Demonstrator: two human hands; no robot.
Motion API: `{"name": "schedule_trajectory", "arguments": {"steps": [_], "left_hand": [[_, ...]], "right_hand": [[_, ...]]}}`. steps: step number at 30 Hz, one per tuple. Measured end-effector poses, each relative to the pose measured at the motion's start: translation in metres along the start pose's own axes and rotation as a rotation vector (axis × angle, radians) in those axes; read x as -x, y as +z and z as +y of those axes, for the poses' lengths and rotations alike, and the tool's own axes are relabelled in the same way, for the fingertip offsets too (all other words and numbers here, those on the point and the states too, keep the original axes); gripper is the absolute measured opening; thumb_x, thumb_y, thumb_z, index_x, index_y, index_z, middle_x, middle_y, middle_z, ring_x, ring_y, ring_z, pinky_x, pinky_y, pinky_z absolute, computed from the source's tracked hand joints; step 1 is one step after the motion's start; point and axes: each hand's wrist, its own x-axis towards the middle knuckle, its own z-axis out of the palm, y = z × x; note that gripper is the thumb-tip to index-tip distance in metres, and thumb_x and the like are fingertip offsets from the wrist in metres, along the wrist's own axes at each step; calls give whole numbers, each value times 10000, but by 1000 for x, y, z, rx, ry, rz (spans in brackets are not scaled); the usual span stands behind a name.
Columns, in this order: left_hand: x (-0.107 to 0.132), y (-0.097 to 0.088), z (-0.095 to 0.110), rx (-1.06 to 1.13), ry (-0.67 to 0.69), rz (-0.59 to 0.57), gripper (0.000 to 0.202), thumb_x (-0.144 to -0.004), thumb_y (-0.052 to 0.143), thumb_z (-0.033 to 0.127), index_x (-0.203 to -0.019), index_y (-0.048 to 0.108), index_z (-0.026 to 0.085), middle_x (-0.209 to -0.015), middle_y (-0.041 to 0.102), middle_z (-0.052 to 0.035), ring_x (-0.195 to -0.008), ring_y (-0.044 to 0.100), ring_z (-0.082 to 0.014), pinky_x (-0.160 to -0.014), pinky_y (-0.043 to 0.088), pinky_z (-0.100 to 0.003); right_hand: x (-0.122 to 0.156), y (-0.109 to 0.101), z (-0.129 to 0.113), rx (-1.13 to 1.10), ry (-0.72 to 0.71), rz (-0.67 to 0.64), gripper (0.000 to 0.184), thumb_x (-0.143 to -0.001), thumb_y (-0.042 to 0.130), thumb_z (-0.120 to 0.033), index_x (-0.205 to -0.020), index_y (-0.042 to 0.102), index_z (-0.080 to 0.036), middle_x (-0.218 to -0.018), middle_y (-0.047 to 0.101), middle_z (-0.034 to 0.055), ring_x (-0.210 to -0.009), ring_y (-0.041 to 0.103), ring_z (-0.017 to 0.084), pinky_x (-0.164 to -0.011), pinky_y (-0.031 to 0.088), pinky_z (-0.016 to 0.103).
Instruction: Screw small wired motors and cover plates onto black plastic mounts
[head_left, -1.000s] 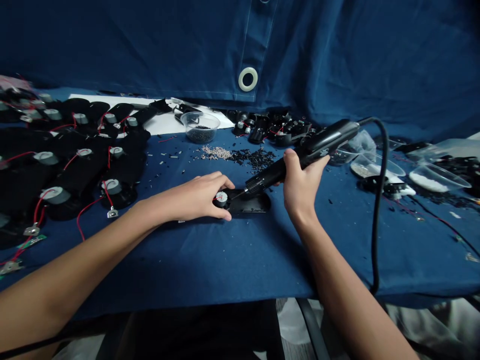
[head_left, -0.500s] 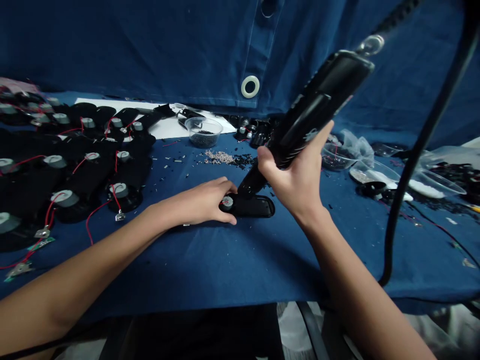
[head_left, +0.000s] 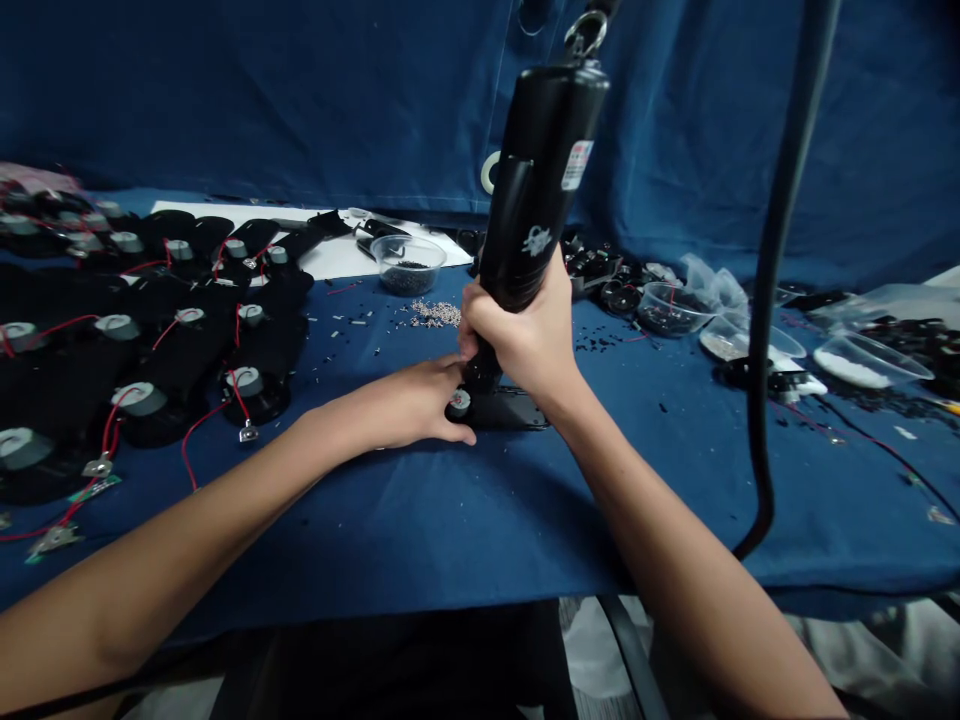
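Since the earlier frames, the electric screwdriver (head_left: 536,190) has swung from a slanted position to almost upright, and its lower end has come down to the black plastic housing (head_left: 510,408). The right hand (head_left: 517,335) has also moved left, and it now stands close above the left hand (head_left: 405,405). From the left side of the table, rows of black pieces with grey round motors and red wires (head_left: 187,340) lie on the blue cloth (head_left: 375,540). Nearer the middle, the left hand lies spread in a low, wide grip over the end of the housing, with its fingertips curving down over the front edge, just beside the small grey motor (head_left: 460,403). The housing stays flat on the cloth under this hand. The right hand is closed tightly around the lower body of the screwdriver, and its fingers wrap the black grip fully (no gap is visible there). The tool's tip is hidden, so I cannot tell if it touches a screw. Behind the hands sit a clear bowl of small black parts (head_left: 409,265) and a little heap of silver screws (head_left: 433,314). Farther right are more clear bowls (head_left: 671,308), and the black cord (head_left: 772,300) hangs down.
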Motion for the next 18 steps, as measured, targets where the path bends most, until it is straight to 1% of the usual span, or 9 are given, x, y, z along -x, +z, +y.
{"name": "schedule_trajectory", "arguments": {"steps": [5, 9, 12, 14, 18], "left_hand": [[0, -1, 2, -7, 8, 10, 630, -752, 610, 512, -1221, 484, 110, -1180, 564, -127, -1044, 548, -266, -860, 406, -315], [0, -1, 2, -7, 7, 11, 643, -758, 610, 510, -1245, 461, 119, -1206, 557, -127, -1052, 546, -264, -868, 409, -310], [0, -1, 2, -5, -13, 3, 687, -755, 608, 521, -1292, 428, 131, -1255, 535, -129, -1095, 530, -275, -894, 402, -319], [0, -1, 2, 8, -33, -14, 721, -756, 604, 521, -1330, 392, 141, -1295, 509, -129, -1129, 512, -280, -908, 401, -327], [0, -2, 3, 40, -31, -23, 741, -756, 599, 528, -1354, 366, 159, -1332, 484, -118, -1167, 491, -272, -935, 396, -326]], "right_hand": [[0, 0, -4, 8, 22, 32, 259, -849, 494, -332, -1080, 381, -308, -809, 639, -62, -702, 683, 166, -502, 572, 309], [2, 2, -6, -16, 13, 50, 261, -865, 494, -425, -1074, 384, -316, -825, 641, -61, -691, 680, 157, -510, 572, 310], [5, 2, -7, -15, -1, 47, 317, -861, 487, -528, -1077, 386, -319, -840, 642, -50, -702, 680, 156, -514, 575, 307], [6, 2, -9, -9, 3, 43, 367, -843, 485, -587, -1065, 392, -310, -816, 635, -39, -700, 679, 158, -499, 569, 297], [7, 1, -14, -42, 36, 62, 410, -818, 484, -636, -1029, 389, -297, -744, 611, -46, -658, 670, 148, -459, 541, 268]]}}
